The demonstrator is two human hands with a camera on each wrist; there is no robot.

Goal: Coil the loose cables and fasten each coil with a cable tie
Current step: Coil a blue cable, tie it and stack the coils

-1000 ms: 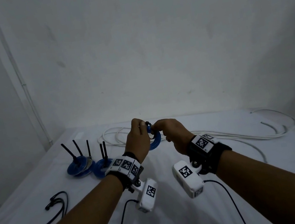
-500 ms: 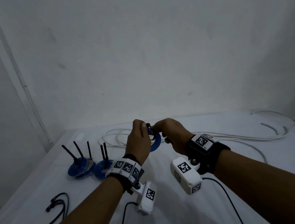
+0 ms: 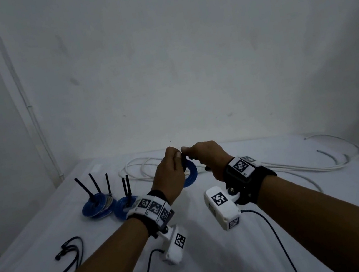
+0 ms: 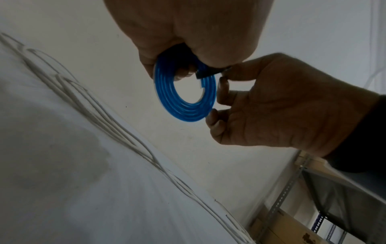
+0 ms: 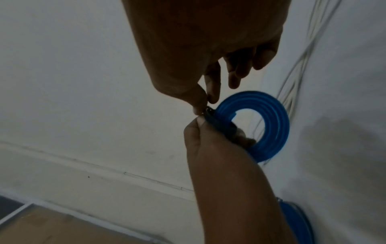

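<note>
While left grip (image 3: 171, 175) clasps blue coil (image 4: 185, 99), right grip (image 3: 204, 158) pinches its tie (image 4: 205, 73).

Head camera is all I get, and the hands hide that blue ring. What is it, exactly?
Observer: The left wrist view shows the blue coil as a flat spiral of several turns of cable.
Operator: And the dark bit between the hands?
Observer: A black cable tie wrapped across the coil's band; the right hand pinches its end between thumb and forefinger.
Operator: How does the other hand hold on?
Observer: The left hand has its grip right beside the tie, with fingertips poking through the coil's hole.
</note>
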